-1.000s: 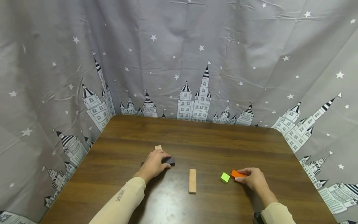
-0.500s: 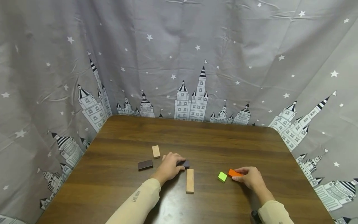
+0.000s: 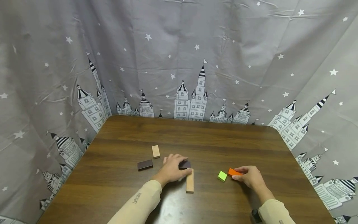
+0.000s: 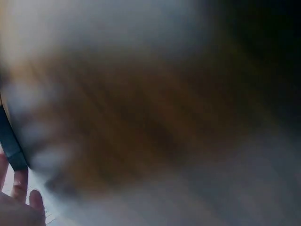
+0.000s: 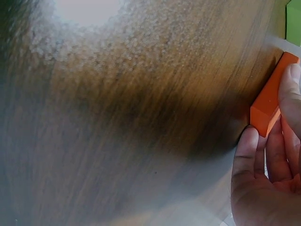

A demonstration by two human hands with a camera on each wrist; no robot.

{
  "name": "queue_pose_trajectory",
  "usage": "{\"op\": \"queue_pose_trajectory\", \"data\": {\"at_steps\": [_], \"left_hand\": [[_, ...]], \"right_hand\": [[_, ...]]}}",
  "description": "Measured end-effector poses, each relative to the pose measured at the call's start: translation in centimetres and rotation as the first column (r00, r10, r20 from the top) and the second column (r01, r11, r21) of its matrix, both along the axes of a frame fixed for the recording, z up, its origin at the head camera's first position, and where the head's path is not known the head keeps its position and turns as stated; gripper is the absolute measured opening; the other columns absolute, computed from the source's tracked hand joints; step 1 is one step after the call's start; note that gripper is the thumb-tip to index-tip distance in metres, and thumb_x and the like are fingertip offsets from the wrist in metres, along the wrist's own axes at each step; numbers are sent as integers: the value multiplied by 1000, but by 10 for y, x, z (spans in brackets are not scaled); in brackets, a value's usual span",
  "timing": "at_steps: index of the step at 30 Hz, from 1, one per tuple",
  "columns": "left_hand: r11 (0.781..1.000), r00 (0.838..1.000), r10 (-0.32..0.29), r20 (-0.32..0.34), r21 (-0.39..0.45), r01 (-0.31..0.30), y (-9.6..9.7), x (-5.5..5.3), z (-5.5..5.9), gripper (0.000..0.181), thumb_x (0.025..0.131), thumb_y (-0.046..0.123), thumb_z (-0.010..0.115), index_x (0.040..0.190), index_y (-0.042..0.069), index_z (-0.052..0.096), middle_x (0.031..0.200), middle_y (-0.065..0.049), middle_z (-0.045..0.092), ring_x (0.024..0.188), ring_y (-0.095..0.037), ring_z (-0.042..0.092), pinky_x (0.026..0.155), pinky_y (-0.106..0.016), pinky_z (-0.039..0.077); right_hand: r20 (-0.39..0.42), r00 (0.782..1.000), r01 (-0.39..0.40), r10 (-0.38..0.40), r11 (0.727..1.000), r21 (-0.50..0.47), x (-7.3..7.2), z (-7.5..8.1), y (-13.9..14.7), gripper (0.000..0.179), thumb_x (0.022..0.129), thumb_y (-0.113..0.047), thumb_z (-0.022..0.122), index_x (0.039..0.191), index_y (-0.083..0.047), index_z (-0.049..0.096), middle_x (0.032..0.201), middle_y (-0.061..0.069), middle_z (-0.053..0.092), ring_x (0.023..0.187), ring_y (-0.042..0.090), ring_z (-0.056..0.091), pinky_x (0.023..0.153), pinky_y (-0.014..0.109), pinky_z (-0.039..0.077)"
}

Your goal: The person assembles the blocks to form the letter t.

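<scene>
My left hand [image 3: 172, 168] is at a dark brown block [image 3: 185, 165], fingers along its far side and thumb on its near side. The thumb tip also lies over the far end of a long light wooden block [image 3: 190, 183]. In the left wrist view the dark block [image 4: 10, 143] shows only at the left edge, by the fingertips. My right hand [image 3: 251, 179] pinches an orange block [image 3: 233, 172] on the table; the right wrist view shows thumb and fingers on the orange block [image 5: 269, 96]. A bright green block [image 3: 222, 176] sits just left of it.
Left of the left hand lie another dark brown block [image 3: 145, 165] and a short light wooden block [image 3: 156, 151]. All rest on a brown wooden table [image 3: 223, 140]. A grey curtain [image 3: 179, 46] with stars and castles hangs behind and at both sides.
The left hand slid the dark block rightward to the far end of the long wooden block, then its thumb spread toward that block. The right hand keeps its pinch on the orange block.
</scene>
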State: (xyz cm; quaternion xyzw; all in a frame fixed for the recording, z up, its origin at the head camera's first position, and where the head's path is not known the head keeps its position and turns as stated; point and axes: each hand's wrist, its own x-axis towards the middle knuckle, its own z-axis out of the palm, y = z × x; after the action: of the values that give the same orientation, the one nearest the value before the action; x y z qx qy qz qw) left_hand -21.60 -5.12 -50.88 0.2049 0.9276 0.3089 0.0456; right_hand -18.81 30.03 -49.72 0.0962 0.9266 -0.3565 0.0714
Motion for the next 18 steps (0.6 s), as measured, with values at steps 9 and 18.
{"op": "queue_pose_trajectory", "data": {"at_steps": [9,18], "left_hand": [[996,997,51,65,-78,-46,9,0,1,52,87,50,75,132,26,66,132,1,57,116,-27,43,88,-48,27],[999,1000,-3,0,-37,3,4,0,5,59,92,49,70,143,22,58,136,-4,54,119,-31,44,88,-49,30]], "right_hand": [[9,1000,-3,3,1000,10,-1,0,1,40,75,-26,91,106,-3,78,105,18,71,94,30,61,89,54,47],[18,1000,-4,4,1000,12,-3,-2,3,39,75,-25,91,105,-4,79,105,18,71,93,30,60,91,55,45]]}}
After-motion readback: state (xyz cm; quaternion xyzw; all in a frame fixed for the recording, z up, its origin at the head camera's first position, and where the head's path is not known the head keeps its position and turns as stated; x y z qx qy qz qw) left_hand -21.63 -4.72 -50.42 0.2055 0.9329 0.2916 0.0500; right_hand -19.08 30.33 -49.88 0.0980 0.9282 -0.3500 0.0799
